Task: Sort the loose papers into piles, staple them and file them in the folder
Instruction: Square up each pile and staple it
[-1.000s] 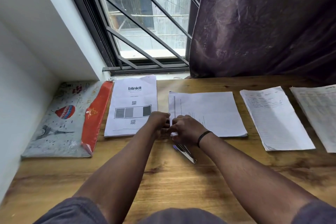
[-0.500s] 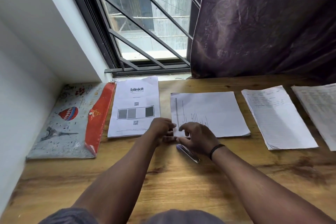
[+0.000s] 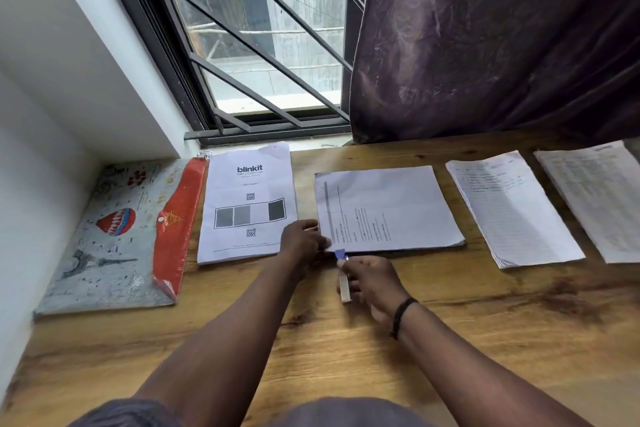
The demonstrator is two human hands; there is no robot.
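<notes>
Wood-grain worktop (image 3: 346,357) fills the near view, with both forearms reaching forward over it. Nearest of the things is the stapler (image 3: 343,276), a slim pale bar with a blue tip, its long axis running almost straight away from the person so that the tip meets the near left corner of the middle pile (image 3: 388,208). The right hand (image 3: 372,283) grips the stapler, fingers curled round it; the left hand (image 3: 303,241) sits just left of that corner, fingertips pinching or pressing the sheets' edge, though which of the two cannot be told. So the corner to be stapled lies directly ahead of the right hand, between the two hands, and the stapler probably needs only a short push forward onto it. Left of the middle pile lies a pile (image 3: 247,205) whose top sheet reads "blinkit" above two QR codes and a strip of grey boxes. Further left, against the wall, the folder (image 3: 114,236) lies flat, printed with a balloon and a tower, its red flap toward the piles. To the right two more piles (image 3: 512,208) of lined print lie well apart from the hands; their text is too small to read. Beyond stand a barred window (image 3: 263,45) and a dark curtain (image 3: 485,38).
</notes>
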